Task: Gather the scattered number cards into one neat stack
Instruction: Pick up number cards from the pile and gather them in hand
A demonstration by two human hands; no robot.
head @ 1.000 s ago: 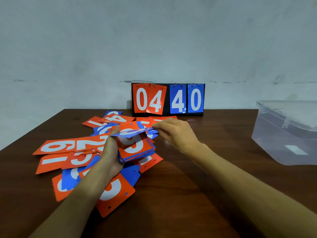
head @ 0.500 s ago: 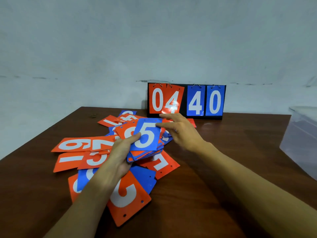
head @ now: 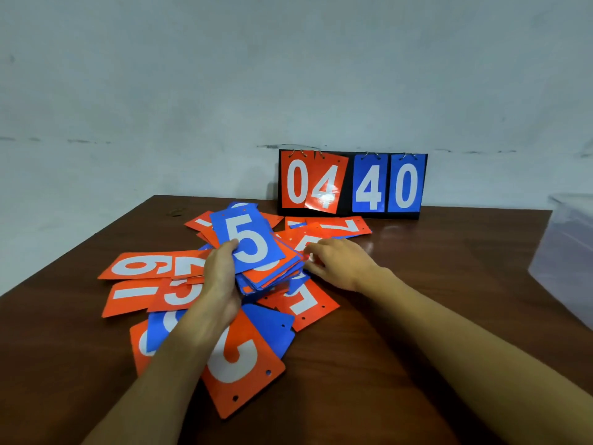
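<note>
The left hand (head: 221, 277) grips the stack (head: 272, 273), thumb on its top blue 5 card (head: 247, 242), above the scattered cards (head: 144, 266). The right hand (head: 337, 264) sets curled fingertips (head: 313, 252) on an orange card (head: 298, 237) just beside the stack; I cannot tell whether they pinch it.

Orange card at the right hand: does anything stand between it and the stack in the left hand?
Nothing visible does: the orange card lies right beside the stack in the left hand, and the right hand touches it.
</note>
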